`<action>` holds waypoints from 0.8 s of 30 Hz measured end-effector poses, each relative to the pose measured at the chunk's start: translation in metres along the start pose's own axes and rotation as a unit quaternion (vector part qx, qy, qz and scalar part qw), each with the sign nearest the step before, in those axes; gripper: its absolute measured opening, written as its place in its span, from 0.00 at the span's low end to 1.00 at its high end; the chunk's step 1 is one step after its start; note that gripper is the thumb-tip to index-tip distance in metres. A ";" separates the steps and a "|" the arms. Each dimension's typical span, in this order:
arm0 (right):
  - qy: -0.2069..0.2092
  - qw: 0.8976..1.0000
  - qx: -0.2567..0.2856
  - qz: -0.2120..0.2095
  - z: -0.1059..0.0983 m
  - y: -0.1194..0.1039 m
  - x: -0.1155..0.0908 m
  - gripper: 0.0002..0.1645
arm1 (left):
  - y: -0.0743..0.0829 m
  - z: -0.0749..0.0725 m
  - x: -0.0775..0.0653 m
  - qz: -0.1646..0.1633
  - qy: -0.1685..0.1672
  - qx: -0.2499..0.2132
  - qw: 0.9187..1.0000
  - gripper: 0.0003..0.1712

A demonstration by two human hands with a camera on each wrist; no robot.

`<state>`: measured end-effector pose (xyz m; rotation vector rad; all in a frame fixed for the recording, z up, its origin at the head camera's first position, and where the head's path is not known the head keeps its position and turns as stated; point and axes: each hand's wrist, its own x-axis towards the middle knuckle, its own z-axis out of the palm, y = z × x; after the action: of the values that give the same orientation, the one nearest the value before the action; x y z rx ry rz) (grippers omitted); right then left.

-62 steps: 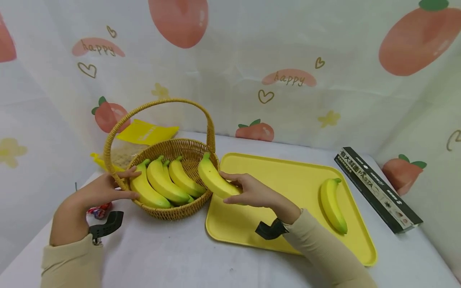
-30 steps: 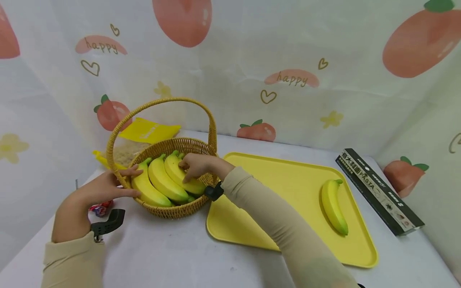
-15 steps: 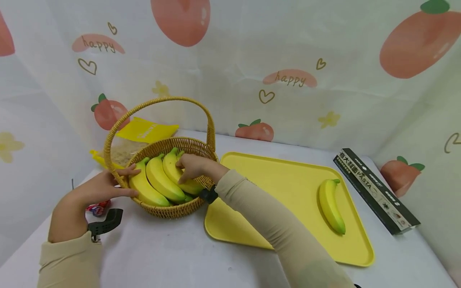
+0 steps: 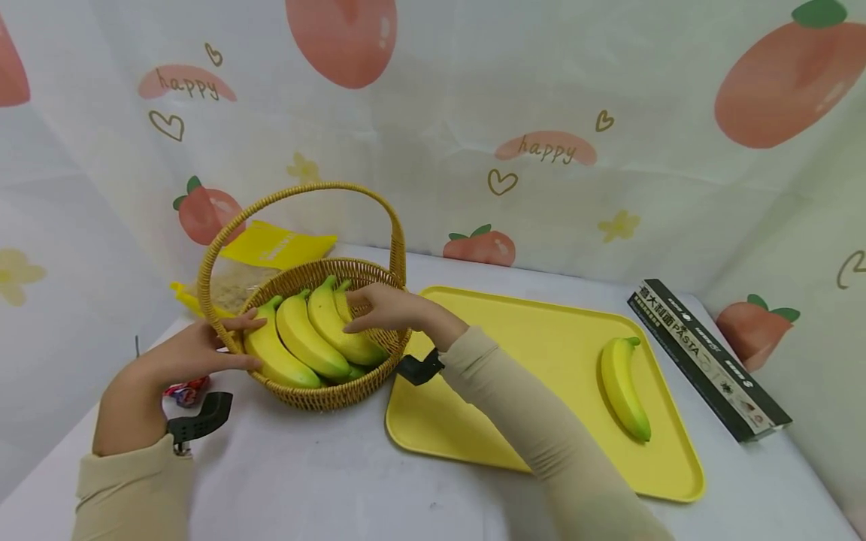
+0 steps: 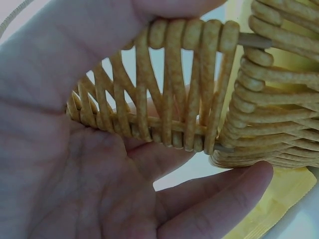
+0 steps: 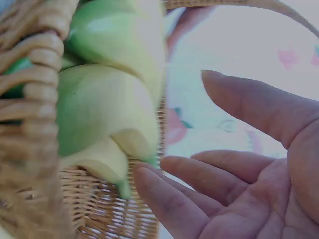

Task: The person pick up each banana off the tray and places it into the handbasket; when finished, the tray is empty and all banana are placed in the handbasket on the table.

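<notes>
A wicker basket (image 4: pixel 318 400) with a tall arched handle holds several yellow bananas (image 4: pixel 307 342), lying side by side with their stems toward the back. My left hand (image 4: pixel 179 355) grips the basket at the left foot of the handle; the left wrist view has the woven handle (image 5: pixel 169 89) between thumb and fingers. Over the basket's right side is my right hand (image 4: pixel 399 309), beside the rightmost banana (image 4: pixel 341 327). Its fingers are spread and hold nothing in the right wrist view, apart from the bananas (image 6: pixel 104 107) there.
Right of the basket lies a yellow tray (image 4: pixel 514 323) with a single banana (image 4: pixel 624 387) on it. A black pasta box (image 4: pixel 707 361) slants beyond its right edge. Behind the basket is a yellow-topped bag (image 4: pixel 277 248); a small red wrapped item (image 4: pixel 187 392) sits near my left wrist.
My right hand carried a banana from beside the tray into the basket, laid it at the right of the others, let go and drew back slightly rightward. My left hand stayed on the basket.
</notes>
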<state>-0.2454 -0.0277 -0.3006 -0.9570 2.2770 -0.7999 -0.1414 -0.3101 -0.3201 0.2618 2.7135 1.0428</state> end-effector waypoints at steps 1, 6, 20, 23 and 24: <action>0.008 1.000 0.021 -0.007 -0.002 0.004 -0.007 0.39 | 0.000 0.000 0.000 0.000 -0.001 -0.001 1.000 0.40; 0.049 0.995 0.082 -0.025 -0.006 0.029 -0.045 0.42 | 0.000 0.000 0.000 0.002 0.000 -0.002 1.000 0.40; 0.263 0.948 0.179 -0.020 0.004 0.124 -0.167 0.40 | -0.003 0.000 0.002 -0.008 -0.003 0.013 1.000 0.41; 0.306 0.936 0.174 0.000 0.002 0.136 -0.191 0.39 | -0.003 0.000 0.002 -0.009 -0.003 0.014 1.000 0.41; 0.319 0.932 0.172 0.008 0.002 0.139 -0.198 0.39 | -0.003 0.000 0.003 -0.009 -0.003 0.015 1.000 0.41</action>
<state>-0.1855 0.2015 -0.3493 -0.5591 2.5196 -1.6272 -0.1444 -0.3118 -0.3228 0.2453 2.7231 0.9972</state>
